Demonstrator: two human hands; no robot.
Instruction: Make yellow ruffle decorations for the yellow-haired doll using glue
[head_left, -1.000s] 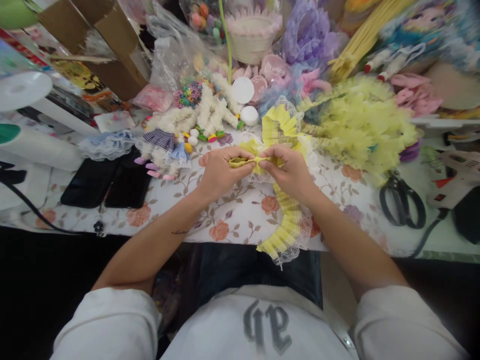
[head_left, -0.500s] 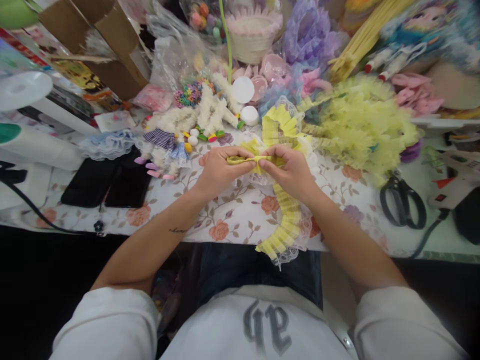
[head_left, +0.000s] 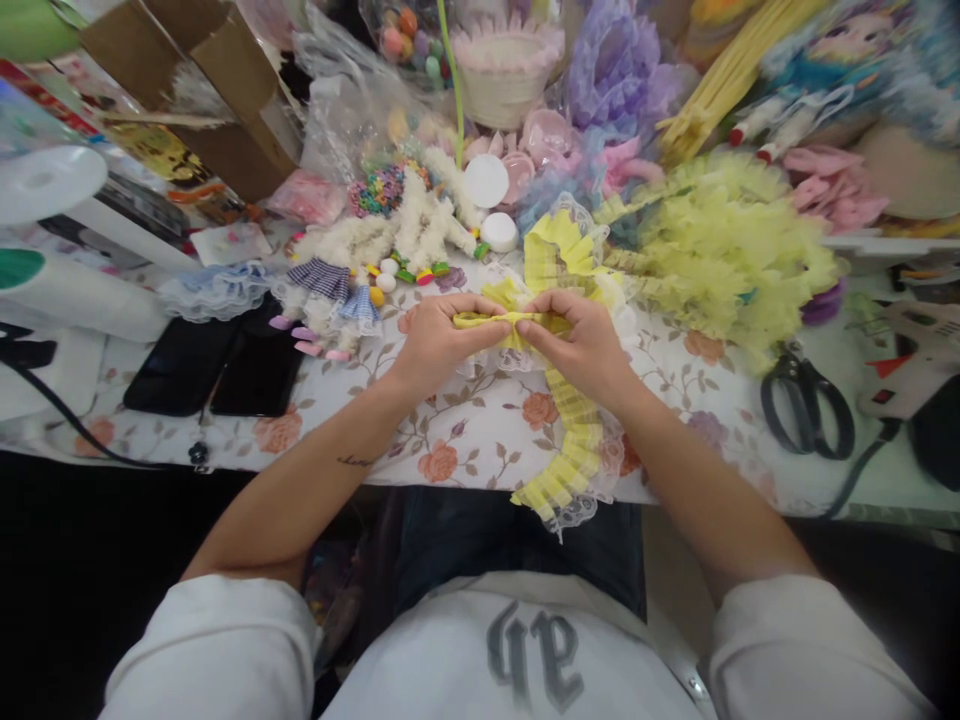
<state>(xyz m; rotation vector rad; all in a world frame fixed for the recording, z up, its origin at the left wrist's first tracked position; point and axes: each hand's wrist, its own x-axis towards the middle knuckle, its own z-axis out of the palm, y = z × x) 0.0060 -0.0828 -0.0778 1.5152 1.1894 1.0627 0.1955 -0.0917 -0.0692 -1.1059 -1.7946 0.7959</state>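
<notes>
With fingers of the left hand [head_left: 439,340] and right hand [head_left: 583,345], pinching a yellow fabric band [head_left: 514,318] over the middle of the floral worktop [head_left: 480,425]. Held near lace-edged yellow trim [head_left: 579,437], left of black scissors [head_left: 804,405], right of two dark phones [head_left: 176,367].

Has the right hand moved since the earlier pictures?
No: the right hand shows no clear shift against the orange rose printed on the tablecloth.
</notes>
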